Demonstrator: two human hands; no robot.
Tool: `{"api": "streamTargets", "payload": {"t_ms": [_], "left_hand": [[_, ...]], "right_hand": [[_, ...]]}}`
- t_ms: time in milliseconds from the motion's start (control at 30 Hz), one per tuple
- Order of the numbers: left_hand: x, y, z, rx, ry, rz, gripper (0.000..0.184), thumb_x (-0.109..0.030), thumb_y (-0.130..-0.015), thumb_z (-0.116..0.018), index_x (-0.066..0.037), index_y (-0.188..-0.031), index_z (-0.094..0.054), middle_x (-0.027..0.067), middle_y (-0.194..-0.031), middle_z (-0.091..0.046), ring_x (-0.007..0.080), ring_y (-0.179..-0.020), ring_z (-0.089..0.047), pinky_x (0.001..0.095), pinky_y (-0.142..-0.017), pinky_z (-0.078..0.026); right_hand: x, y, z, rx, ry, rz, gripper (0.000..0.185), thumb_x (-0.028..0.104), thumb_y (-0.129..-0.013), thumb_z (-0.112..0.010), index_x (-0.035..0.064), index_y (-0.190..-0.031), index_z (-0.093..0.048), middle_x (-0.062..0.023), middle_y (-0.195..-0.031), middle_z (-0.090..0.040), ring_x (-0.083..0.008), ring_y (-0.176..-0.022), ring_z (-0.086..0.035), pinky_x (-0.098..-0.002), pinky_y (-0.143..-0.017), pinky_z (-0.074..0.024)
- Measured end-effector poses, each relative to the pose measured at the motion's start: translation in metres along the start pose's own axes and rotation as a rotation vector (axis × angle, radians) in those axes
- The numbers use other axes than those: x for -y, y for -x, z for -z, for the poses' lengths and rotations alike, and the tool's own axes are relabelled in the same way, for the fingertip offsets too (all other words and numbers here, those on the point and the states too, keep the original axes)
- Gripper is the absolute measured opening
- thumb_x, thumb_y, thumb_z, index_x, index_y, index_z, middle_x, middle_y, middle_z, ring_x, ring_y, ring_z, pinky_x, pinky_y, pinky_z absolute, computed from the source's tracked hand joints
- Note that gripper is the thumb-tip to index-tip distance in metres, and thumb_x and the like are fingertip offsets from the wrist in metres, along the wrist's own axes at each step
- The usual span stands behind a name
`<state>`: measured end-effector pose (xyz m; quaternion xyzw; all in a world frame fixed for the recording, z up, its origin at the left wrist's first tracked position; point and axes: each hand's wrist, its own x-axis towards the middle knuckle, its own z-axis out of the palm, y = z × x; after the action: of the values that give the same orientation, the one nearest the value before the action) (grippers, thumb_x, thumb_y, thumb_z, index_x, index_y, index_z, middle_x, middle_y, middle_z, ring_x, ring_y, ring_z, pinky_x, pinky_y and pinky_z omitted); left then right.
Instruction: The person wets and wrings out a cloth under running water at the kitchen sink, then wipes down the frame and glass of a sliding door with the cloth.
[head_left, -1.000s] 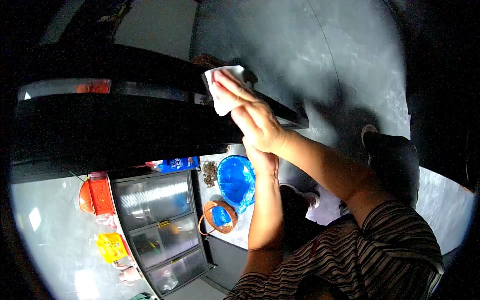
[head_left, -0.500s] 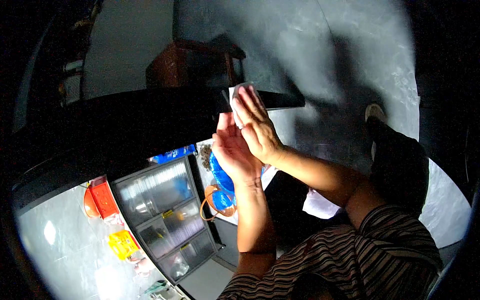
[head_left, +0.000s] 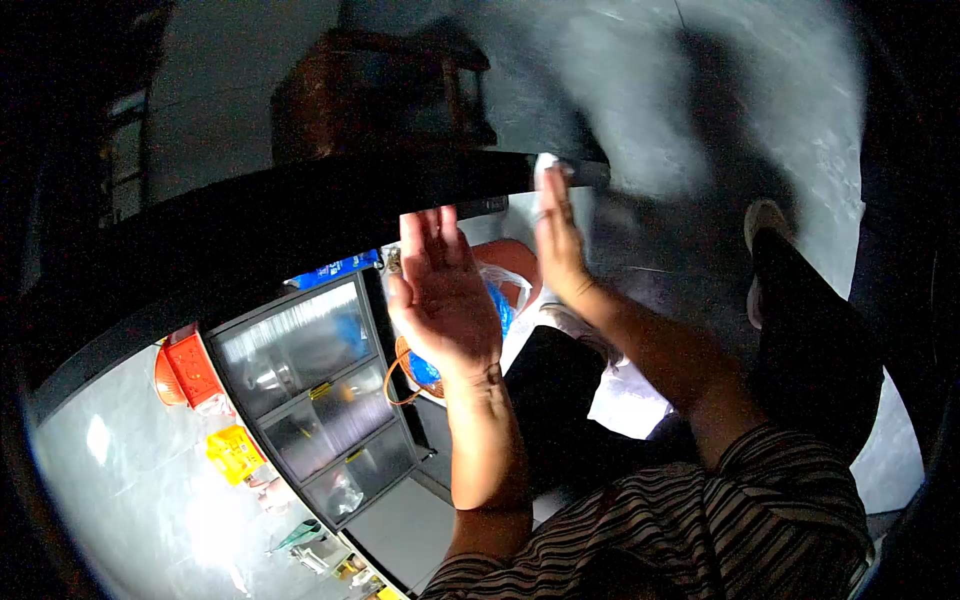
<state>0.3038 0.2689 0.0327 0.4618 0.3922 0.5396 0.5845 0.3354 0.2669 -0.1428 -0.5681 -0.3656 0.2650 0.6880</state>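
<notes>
My left hand (head_left: 445, 300) is held up in the middle of the view, palm showing and fingers stretched out, with nothing in it. To its right, my right hand (head_left: 562, 235) is seen edge-on and slightly blurred, its fingers straight. A piece of white tissue or thin cloth (head_left: 546, 163) shows at the right fingertips; how it is gripped is hidden. The two hands are apart. Beyond them lie a clear and blue plastic bag (head_left: 503, 300) and a round reddish-brown thing (head_left: 508, 258), both partly covered by the hands.
A cabinet with glazed doors (head_left: 300, 385) stands at the lower left, near a handled basket (head_left: 400, 388). Red (head_left: 193, 368) and yellow (head_left: 233, 455) baskets are farther left. A dark wooden piece of furniture (head_left: 385, 95) stands at the top. White material (head_left: 628, 402) lies beside my leg.
My hands were pressed close together and have separated: the right moved to the right with the white piece, the left slightly left. The view has shifted a little.
</notes>
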Motion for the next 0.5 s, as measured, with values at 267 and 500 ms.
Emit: {"api": "streamTargets", "payload": {"t_ms": [267, 500], "left_hand": [[0.0, 0.001, -0.003, -0.035, 0.001, -0.014, 0.059, -0.046, -0.088, -0.034, -0.006, -0.131, -0.041, 0.0083, -0.126, -0.048, 0.0263, -0.12, -0.04, 0.0396, -0.102, -0.023], [-0.002, 0.008, -0.002, -0.001, 0.02, 0.03, 0.064, -0.048, -0.088, -0.034, -0.006, -0.135, -0.033, 0.0071, -0.135, -0.041, 0.0277, -0.128, -0.03, 0.0398, -0.107, -0.014]], "right_hand": [[-0.101, 0.005, 0.008, -0.057, 0.035, -0.166, 0.052, 0.032, -0.097, -0.02, 0.0009, -0.138, -0.024, -0.0171, -0.144, -0.022, -0.0269, -0.134, -0.02, -0.0317, -0.109, -0.0141], [-0.173, 0.002, 0.014, 0.071, 0.495, -0.446, 0.048, 0.029, -0.094, -0.033, 0.0032, -0.134, -0.032, -0.0207, -0.138, -0.028, -0.0306, -0.129, -0.027, -0.0355, -0.107, -0.0196]]}}
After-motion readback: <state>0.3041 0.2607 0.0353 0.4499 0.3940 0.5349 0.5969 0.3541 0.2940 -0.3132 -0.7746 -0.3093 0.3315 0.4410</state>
